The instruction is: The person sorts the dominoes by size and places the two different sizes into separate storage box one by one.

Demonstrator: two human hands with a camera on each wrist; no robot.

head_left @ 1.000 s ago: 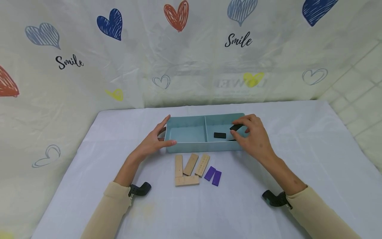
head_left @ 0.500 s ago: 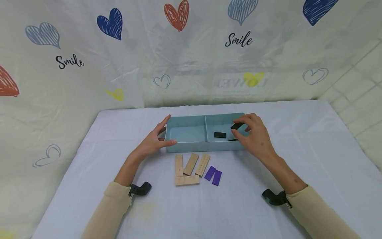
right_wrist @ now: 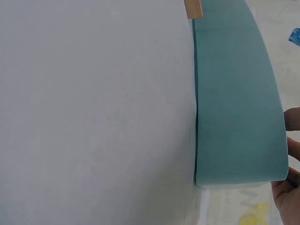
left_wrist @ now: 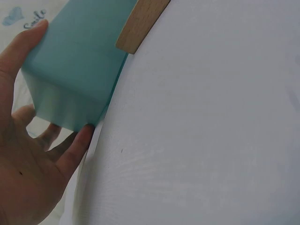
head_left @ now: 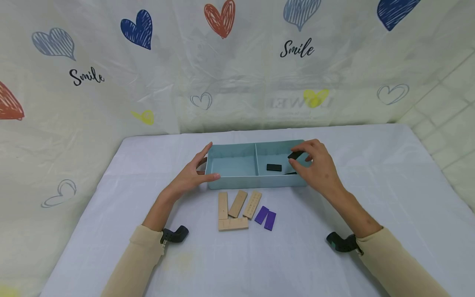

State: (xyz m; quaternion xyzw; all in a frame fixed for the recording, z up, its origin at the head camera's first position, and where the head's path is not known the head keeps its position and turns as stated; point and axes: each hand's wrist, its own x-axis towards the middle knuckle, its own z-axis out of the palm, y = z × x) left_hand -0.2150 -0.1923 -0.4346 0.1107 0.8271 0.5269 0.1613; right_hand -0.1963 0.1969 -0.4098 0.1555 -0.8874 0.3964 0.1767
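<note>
A light teal two-compartment box (head_left: 245, 182) lies across the table. My left hand (head_left: 187, 177) holds its left end, the thumb over the front edge and the fingers spread against the end wall, as the left wrist view also shows. Over the right compartment, my right hand (head_left: 319, 169) pinches a small black block (head_left: 295, 155) between thumb and fingers. Below it on the compartment floor lies another black block (head_left: 273, 167). A dark sliver (head_left: 291, 173) shows by the front wall, mostly hidden. The right wrist view catches only fingertips (right_wrist: 293, 149) at the box's edge.
Several light wooden blocks (head_left: 233, 224) lie in front of the box, one sideways below the others. Two purple blocks (head_left: 270, 221) lie to their right. A white cloth (head_left: 259, 264) covers the table, with a heart-printed sheet (head_left: 237, 74) hanging behind.
My right hand has risen very slightly, with the black block still pinched in it. The left hand and the box stay where they were.
</note>
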